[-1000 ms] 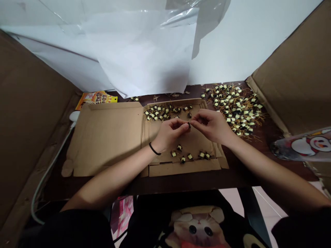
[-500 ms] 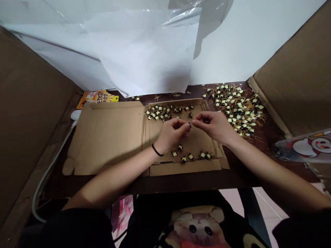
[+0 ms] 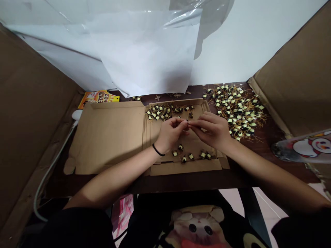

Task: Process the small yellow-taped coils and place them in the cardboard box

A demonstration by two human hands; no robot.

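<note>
My left hand (image 3: pixel 170 132) pinches a small wire-leaded coil (image 3: pixel 187 121) between thumb and fingertips; only a dark bit of it shows. Against it, my right hand (image 3: pixel 213 128) has thumb and forefinger pressed together, and what they grip is too small to make out. Both hands are above the right half of an opened cardboard box (image 3: pixel 181 168). Inside that half, a cluster of similar coils (image 3: pixel 159 112), black with pale yellow tops and thin copper-coloured leads, lies along the far side. Several more coils (image 3: pixel 191 156) are scattered near its front edge.
A large heap of coils (image 3: pixel 238 110) covers the table at the back right. A clear printed cup (image 3: pixel 305 146) lies at the right. At the left are a yellow packet (image 3: pixel 99 96) and a white cable (image 3: pixel 43 179). Cardboard walls (image 3: pixel 297 75) flank the table.
My right hand has moved left, and its fingertips now meet those of my left hand at the small coil. The left hand has barely moved.
</note>
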